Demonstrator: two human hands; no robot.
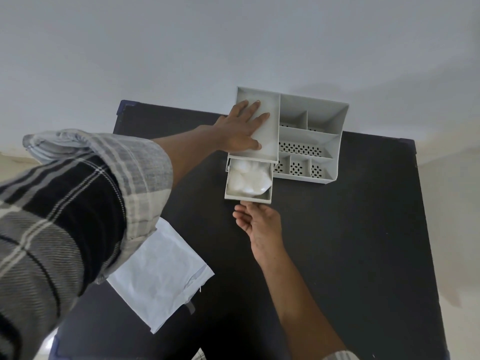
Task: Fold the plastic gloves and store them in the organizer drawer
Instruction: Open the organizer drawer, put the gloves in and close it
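**Sleeve forward, drawer nearly home**

Plaid sleeve (pixel 65 203) fills the near left. Beyond it, the left hand (pixel 241 128) lies flat and spread on the organizer (pixel 311 141) at the table's (pixel 363 242) far edge, likely steadying it. Folded gloves (pixel 248 179) lie in the pulled-out drawer (pixel 248 198). The right hand's (pixel 259 222) loosely curled fingertips touch its front, grasping nothing, seemingly to push it shut. White bag (pixel 161 276) lies near left.

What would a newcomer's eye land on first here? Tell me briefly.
The open drawer sticking out of the grey organizer at mid-table, stuffed with crumpled plastic gloves. The left hand lies flat on the organizer's top, while the right hand touches the drawer's front edge. A white bag lies lower left on the dark table.
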